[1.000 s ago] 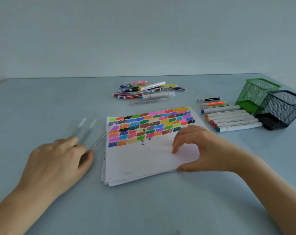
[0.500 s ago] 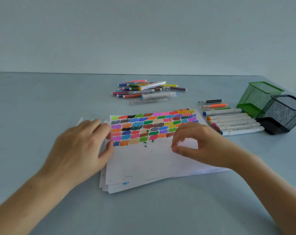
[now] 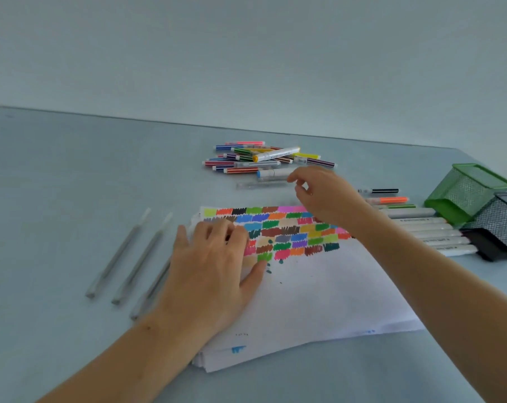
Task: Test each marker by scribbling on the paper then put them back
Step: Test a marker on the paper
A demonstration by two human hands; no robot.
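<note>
Left hand (image 3: 214, 266) presses flat, fingers spread, steadying the paper (image 3: 313, 289); right hand (image 3: 322, 193), loosely curled and empty, reaches toward the marker pile (image 3: 263, 159) at twelve o'clock.

The paper stack (image 3: 319, 301) is plain matt white sheet, its top covered in flat patches of marker ink. The marker pile (image 3: 263, 159) looks like smooth plastic with a slight sheen. Three grey pens (image 3: 121, 254) have frosted, translucent caps (plastic, by the look). The green holder (image 3: 467, 190) and black holder (image 3: 502, 225) are fine wire mesh. The table (image 3: 72, 175) is smooth and matt.
</note>
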